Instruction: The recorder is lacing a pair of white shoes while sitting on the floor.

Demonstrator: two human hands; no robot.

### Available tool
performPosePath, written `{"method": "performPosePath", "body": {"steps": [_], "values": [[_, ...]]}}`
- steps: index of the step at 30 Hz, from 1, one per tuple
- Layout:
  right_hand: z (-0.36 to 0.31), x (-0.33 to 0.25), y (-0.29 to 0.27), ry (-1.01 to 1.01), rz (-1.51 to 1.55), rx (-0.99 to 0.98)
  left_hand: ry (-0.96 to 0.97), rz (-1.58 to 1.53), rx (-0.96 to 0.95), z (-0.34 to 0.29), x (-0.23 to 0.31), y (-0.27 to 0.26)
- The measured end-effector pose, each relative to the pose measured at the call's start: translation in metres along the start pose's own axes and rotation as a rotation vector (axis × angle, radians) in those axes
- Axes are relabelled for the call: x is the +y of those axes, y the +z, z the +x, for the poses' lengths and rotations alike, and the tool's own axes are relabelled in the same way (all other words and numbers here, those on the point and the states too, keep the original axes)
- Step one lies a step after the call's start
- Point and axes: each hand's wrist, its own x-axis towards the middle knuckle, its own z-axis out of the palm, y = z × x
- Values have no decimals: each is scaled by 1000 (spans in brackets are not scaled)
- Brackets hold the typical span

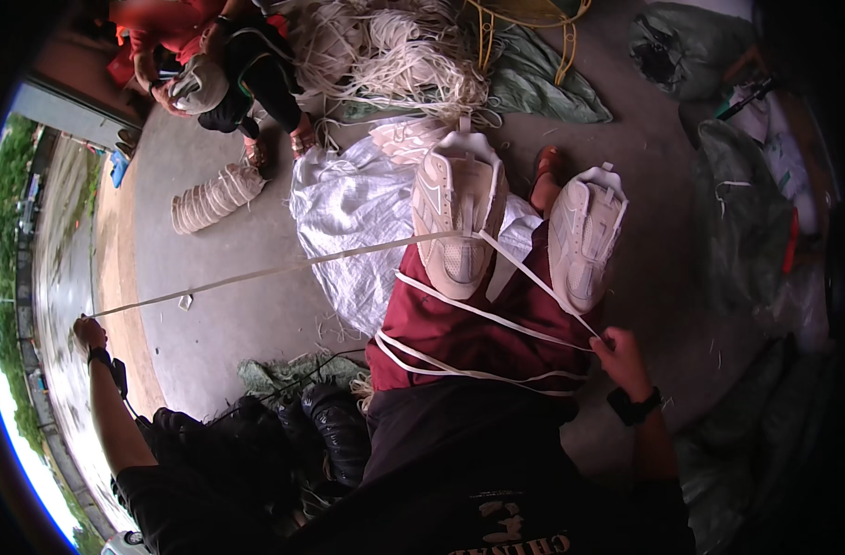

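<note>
L hand (90, 333) & R hand (619, 358) — fingers pinching lace (293, 267) taut @ beige shoe (458, 208).

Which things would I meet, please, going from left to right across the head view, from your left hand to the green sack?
Left hand, beige ribbed bundle on the floor, nearer-left pale shoe, right-hand pale shoe, right hand, dark green sack.

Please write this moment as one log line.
left hand: holding lace; right hand: holding lace; lace: taut, left shoe to both hands; right shoe: beside left shoe
</note>
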Motion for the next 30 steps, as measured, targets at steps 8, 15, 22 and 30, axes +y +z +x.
{"method": "performPosePath", "body": {"steps": [8,15,22,30], "values": [[-2,-17,-14,20,-167,39,120,144,30,-12,13,7],[8,-110,-28,-82,-153,-21,137,56,36,-18,36,0],[66,-174,13,-747,44,117,315,-54,161,-11,61,5],[122,-214,66,-950,-109,318,549,471,500,40,51,-21]]}}
